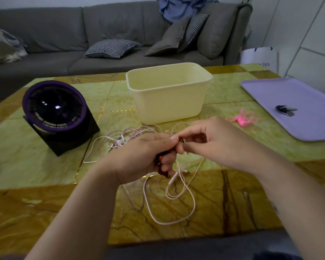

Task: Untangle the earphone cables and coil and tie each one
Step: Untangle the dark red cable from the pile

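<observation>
Grey sofa (64,53) across the back, green-and-gold stone counter (45,166) filling most of the rest. On it, going down in size: lilac tray (298,98) far right, cream bin (169,102) in the middle, purple fan (54,106) off to the left. Then the hands, meeting just in front of the bin: left hand (139,154) clenched round a dark bundle (160,156) with a speck of red on it, right hand (219,141) pinching at the top of that same bundle with thumb and forefinger. Earphone cables in two lots: messy white-and-pinkish tangle (128,136) lying on the counter just behind the left hand, plus a pale pink cable (176,199) dropping from the grip in loose loops toward the near edge. Pink ties (242,119) beside the tray, small keys (285,109) on it. Biggest risk from here, probably: tugging with the right hand against a snagged tangle, cinching a knot tighter or dragging the whole heap along. Also slackening the left grip and losing the bundle. Hard to make out: true nature of the dark bundle, mostly buried in fingers; the strand actually pinched; any link between hanging cable and tangle. Ties a bit blurry too.
</observation>
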